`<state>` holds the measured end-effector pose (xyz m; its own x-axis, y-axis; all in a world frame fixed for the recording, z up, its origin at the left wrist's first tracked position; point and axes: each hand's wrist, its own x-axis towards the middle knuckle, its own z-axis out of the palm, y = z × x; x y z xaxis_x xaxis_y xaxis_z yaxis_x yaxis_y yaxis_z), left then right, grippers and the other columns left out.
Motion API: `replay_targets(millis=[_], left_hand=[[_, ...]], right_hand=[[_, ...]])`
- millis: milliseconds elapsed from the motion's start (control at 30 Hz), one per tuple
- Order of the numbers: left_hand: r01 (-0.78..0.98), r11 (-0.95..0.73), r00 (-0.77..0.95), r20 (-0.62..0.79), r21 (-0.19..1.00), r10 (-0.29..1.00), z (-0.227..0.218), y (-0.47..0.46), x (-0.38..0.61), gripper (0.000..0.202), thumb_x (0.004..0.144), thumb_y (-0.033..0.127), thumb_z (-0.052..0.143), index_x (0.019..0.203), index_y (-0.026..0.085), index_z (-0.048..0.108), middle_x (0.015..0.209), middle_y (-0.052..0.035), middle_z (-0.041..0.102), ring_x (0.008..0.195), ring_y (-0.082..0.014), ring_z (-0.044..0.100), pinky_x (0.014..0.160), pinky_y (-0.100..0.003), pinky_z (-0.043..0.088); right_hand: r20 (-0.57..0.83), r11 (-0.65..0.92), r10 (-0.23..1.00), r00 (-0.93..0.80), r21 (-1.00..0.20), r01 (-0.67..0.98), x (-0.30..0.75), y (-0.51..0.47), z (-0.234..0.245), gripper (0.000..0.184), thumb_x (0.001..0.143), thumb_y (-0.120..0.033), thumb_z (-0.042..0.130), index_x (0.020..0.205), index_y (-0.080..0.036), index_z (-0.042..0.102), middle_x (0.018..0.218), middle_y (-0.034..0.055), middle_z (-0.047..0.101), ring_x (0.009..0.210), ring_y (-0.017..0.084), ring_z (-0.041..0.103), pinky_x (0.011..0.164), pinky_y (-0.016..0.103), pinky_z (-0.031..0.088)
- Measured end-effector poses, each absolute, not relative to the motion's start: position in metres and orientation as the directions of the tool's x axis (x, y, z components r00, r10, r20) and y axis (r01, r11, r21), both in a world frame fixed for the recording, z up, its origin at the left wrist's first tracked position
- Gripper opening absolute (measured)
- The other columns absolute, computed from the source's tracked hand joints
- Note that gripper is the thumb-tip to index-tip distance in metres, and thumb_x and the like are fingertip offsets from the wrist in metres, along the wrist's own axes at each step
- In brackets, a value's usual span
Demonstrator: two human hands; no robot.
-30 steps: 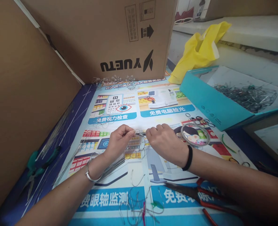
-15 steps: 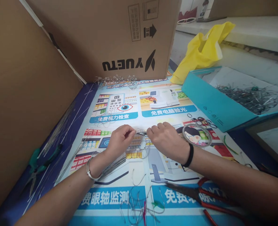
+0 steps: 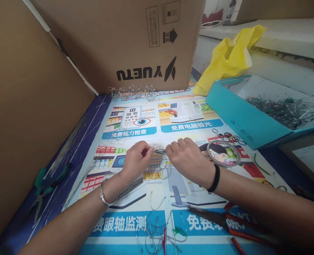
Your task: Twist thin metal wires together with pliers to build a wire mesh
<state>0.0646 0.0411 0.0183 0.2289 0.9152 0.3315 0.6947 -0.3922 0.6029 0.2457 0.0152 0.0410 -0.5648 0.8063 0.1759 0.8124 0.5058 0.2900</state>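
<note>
My left hand (image 3: 135,161) and my right hand (image 3: 186,158) meet over the middle of a printed poster (image 3: 173,124) on the table. Both pinch a thin metal wire piece (image 3: 159,151) that spans the small gap between their fingertips. Looped wire of the same piece (image 3: 161,170) hangs below the hands onto the poster. A silver bangle sits on my left wrist and a black band on my right. A bundle of straight wires (image 3: 127,189) lies under my left wrist.
A cardboard box (image 3: 125,42) stands behind, a cardboard wall at left. A teal box (image 3: 242,113) of metal wire parts sits right, by a yellow bag (image 3: 226,56). Tape roll (image 3: 223,152), red-handled pliers (image 3: 226,223), green-handled pliers (image 3: 44,184) and loose bent wires (image 3: 159,233) lie around.
Both hands stay pinched on the wire piece in nearly the same place. The view has shifted slightly.
</note>
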Motion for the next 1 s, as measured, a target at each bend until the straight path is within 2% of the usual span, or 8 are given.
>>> replay_targets(millis=[267,633,1000], left_hand=[[0.681,-0.323,0.199,0.259,0.657,0.945,0.016,0.041,0.064,0.018,0.082,0.026,0.052,0.066,0.018,0.053,0.062,0.0026,0.055,0.059,-0.0104,0.049,0.057,-0.022,0.036],[0.671,-0.289,0.205,0.204,0.683,0.957,0.02,0.041,0.065,0.017,0.082,0.026,0.052,0.066,0.018,0.053,0.064,0.0019,0.057,0.061,-0.0112,0.051,0.058,-0.022,0.037],[0.63,-0.264,0.203,0.174,0.73,0.964,0.019,0.044,0.063,0.018,0.08,0.026,0.052,0.065,0.018,0.053,0.06,0.0027,0.053,0.056,-0.01,0.046,0.054,-0.021,0.035]], right_hand=[[0.213,0.502,0.789,-0.575,0.314,0.806,0.246,0.015,0.041,0.014,0.079,-0.004,0.044,0.077,-0.013,0.055,0.07,0.0088,0.058,0.064,0.021,0.049,0.057,0.032,0.015],[0.172,0.518,0.792,-0.586,0.319,0.794,0.246,0.017,0.04,0.016,0.077,-0.001,0.043,0.078,-0.012,0.055,0.07,0.0091,0.058,0.063,0.02,0.049,0.056,0.032,0.015],[0.144,0.549,0.802,-0.579,0.203,0.811,0.256,0.029,0.031,0.01,0.078,-0.008,0.049,0.076,-0.014,0.056,0.068,0.0067,0.06,0.063,0.017,0.049,0.056,0.031,0.014]])
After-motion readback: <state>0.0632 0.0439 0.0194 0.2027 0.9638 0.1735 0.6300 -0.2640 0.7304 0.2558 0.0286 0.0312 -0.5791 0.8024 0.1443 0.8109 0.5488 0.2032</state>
